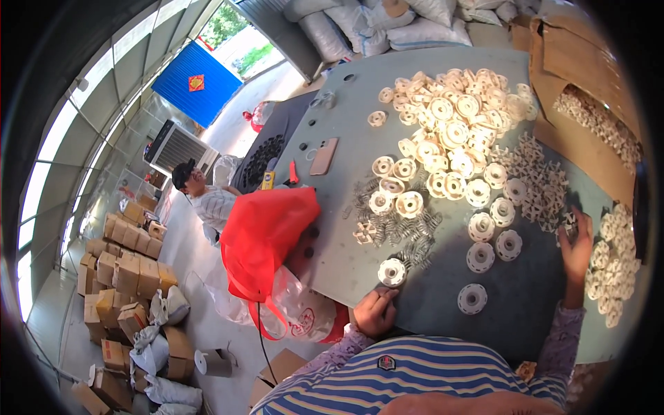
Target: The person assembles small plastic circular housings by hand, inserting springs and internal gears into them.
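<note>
My left hand (pixel 375 312) rests at the table's near edge with its fingers curled. Whatever may be in it is hidden. Just beyond its fingertips lies a round white plastic piece (pixel 392 272) with a hollow centre. Over on the right, my right hand (pixel 578 250) has its fingers closed on a small star-shaped piece (pixel 569 224), beside the pile of grey-white star-shaped pieces (pixel 536 183). Coil springs (pixel 408 232) form a loose heap in the middle. Behind them is a large heap of round cream pieces (pixel 456 117); a single round piece (pixel 472 299) lies near me.
A red cloth bag (pixel 259 235) hangs over the table's left edge. A phone (pixel 324 156) and a red-handled tool (pixel 293 171) lie farther back. At right stand an open carton (pixel 588 90) and stacked white pieces (pixel 613 266). Another person (pixel 211 200) sits at left, near many cartons (pixel 128 270).
</note>
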Available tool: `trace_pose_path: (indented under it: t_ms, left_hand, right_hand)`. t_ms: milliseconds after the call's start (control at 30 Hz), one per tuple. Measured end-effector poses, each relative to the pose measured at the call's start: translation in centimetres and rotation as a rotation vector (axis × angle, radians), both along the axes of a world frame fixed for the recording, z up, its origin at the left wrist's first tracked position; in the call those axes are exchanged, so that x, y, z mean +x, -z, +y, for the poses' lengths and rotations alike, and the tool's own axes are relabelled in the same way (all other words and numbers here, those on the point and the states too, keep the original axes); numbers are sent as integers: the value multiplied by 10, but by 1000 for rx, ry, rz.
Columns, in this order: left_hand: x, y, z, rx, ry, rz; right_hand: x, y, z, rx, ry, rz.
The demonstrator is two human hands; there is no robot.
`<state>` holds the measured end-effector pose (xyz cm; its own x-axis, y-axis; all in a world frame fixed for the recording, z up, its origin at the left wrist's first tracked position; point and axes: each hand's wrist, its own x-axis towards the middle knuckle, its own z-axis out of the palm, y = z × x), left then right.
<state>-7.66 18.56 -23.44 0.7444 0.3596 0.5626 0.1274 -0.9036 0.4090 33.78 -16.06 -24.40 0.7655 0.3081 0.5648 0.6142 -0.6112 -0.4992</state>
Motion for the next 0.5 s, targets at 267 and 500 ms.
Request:
trace_pose_path:
  t_ms: [267, 500]
  left_hand:
    - [2, -2, 0, 1, 9, 0]
    - [-2, 5, 4, -3, 17, 18]
  right_hand:
    - [5, 11, 0, 13, -96, -7]
    - [9, 27, -1, 11, -149, 174]
